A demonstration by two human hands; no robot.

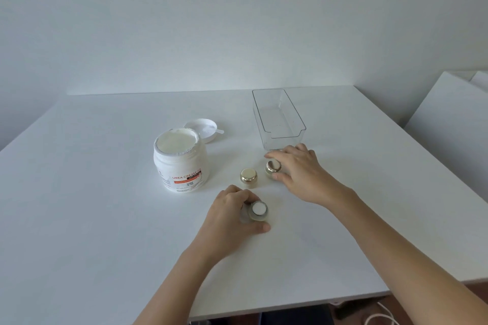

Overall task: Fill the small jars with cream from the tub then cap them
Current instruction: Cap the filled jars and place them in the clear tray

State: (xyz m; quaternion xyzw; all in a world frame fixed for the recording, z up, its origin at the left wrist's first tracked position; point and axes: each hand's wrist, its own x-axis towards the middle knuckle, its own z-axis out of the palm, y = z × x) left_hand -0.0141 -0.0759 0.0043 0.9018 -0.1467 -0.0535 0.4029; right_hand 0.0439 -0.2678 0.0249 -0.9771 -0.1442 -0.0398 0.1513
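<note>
Head view, left to right: the open tub (181, 163) stands on the counter (92, 192). The left hand (232, 215) has its fingers wrapped round a filled, uncapped jar (258, 210); a capped jar (248, 176) sits beyond; the right hand (298, 169) pinches a gold cap (273, 166). Best to steady the jar, seat the cap level, then twist.

A single head-worn wide-angle camera looks forward and steeply down from the near edge of a white table (105, 192), with both forearms entering from the bottom of the frame and the left hand (232, 208) and right hand (298, 174) close below centre. The bare wall (237, 21) fills the upper third, and the table's far edge runs across mid-frame. Straight edges bow towards the frame's sides, and no second view overlaps this one.
</note>
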